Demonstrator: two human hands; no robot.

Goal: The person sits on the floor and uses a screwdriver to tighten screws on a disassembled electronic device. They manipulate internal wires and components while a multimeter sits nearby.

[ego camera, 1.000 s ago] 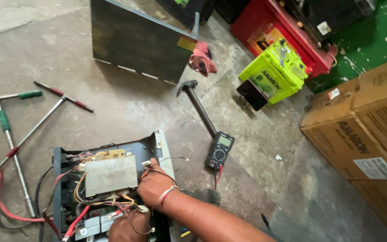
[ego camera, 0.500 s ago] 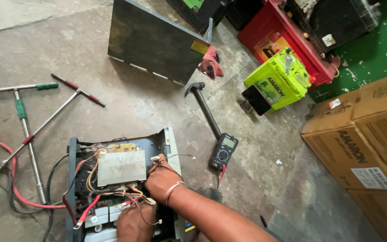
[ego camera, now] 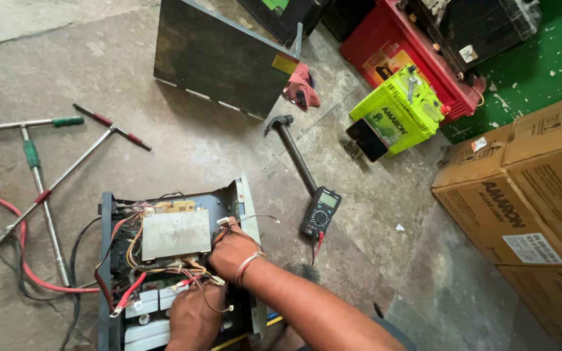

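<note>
Now both hands, right hand (ego camera: pixel 230 250); left hand (ego camera: pixel 193 318), work inside opened inverter (ego camera: pixel 170 260).

Brown cardboard boxes (ego camera: pixel 528 195) with white labels stack at the right edge, a lime-green box (ego camera: pixel 398 110) sits upper centre-right before a red case (ego camera: pixel 411 58), and a multimeter (ego camera: pixel 321 212) with a small grey screen lies mid-frame.

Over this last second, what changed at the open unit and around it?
Mostly the view: it drifted, sliding everything rightward in frame. Both hands stayed inside the open metal case, the right hand at the wires beside the grey board, the left hand lower among them. The multimeter, hammer and T-handle wrenches lie unmoved.
</note>
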